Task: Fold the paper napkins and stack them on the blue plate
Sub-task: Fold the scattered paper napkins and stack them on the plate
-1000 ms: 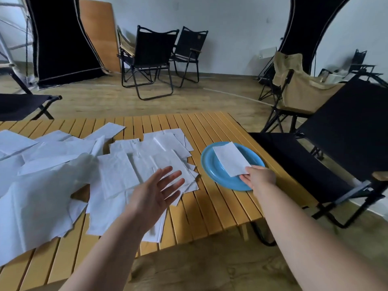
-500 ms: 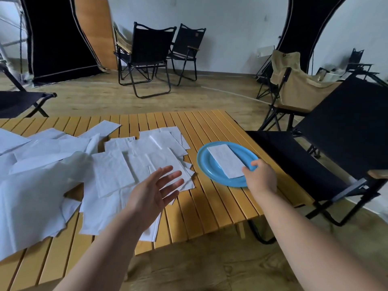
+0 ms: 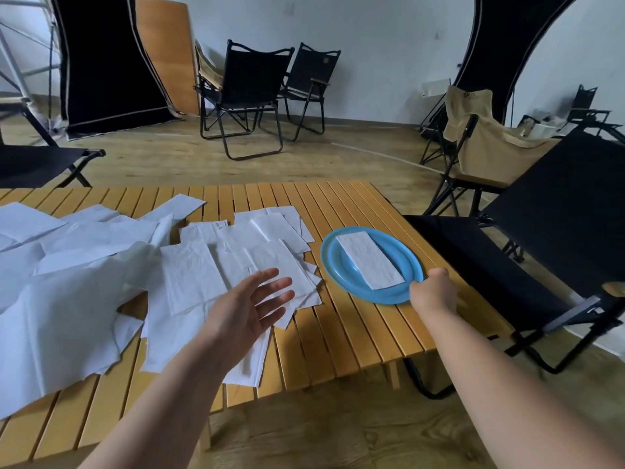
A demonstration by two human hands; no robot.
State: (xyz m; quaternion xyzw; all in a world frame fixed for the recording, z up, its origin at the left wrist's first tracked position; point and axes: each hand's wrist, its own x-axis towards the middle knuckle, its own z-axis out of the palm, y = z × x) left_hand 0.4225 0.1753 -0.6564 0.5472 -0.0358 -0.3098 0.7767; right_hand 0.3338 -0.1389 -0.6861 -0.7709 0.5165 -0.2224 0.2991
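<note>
Single head view – looks forward and down over slatted table (image 3: 338,333), near hands.

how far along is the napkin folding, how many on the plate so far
Done: one folded napkin lies flat on the blue plate. In hand: nothing is held; the right hand sits curled at the plate's near rim, and the left hand hovers open over the loose napkins. Left: nearly everything, as that large pile covers the slatted table.

Both forearms are bare to the frame edge, no sleeves, rings or watch
</note>
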